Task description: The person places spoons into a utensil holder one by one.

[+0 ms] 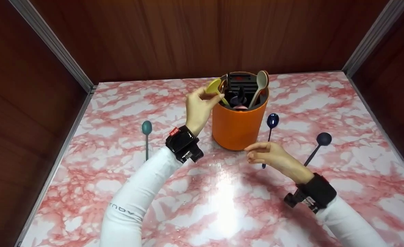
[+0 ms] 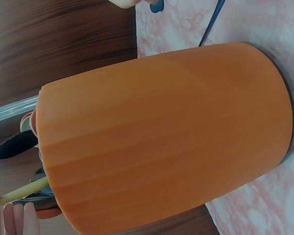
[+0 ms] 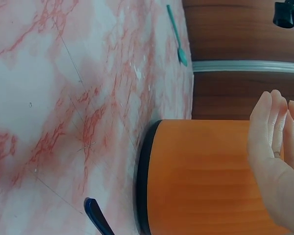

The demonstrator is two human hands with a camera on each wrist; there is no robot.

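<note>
My left hand [image 1: 200, 107] pinches a yellow spoon [image 1: 213, 86] at the left rim of an orange cylindrical utensil holder [image 1: 239, 128]. In the left wrist view, the yellow handle [image 2: 27, 190] runs from my fingertips to the holder's mouth; its lower end is hidden inside. A pale beige spoon [image 1: 261, 80] and several dark utensils stand in the holder. My right hand [image 1: 273, 156] hovers near the holder's base at the right, fingers loosely bent, holding nothing. Close by it lies a dark blue spoon [image 1: 272, 121], its handle partly behind the fingers.
A teal spoon [image 1: 147, 127] lies on the table left of the holder, its handle reaching behind my left sleeve. At the right lies a dark round-headed spoon [image 1: 324, 139]. Wooden panels [image 1: 188, 37] enclose the pink marbled table [image 1: 188, 212] at the back and sides.
</note>
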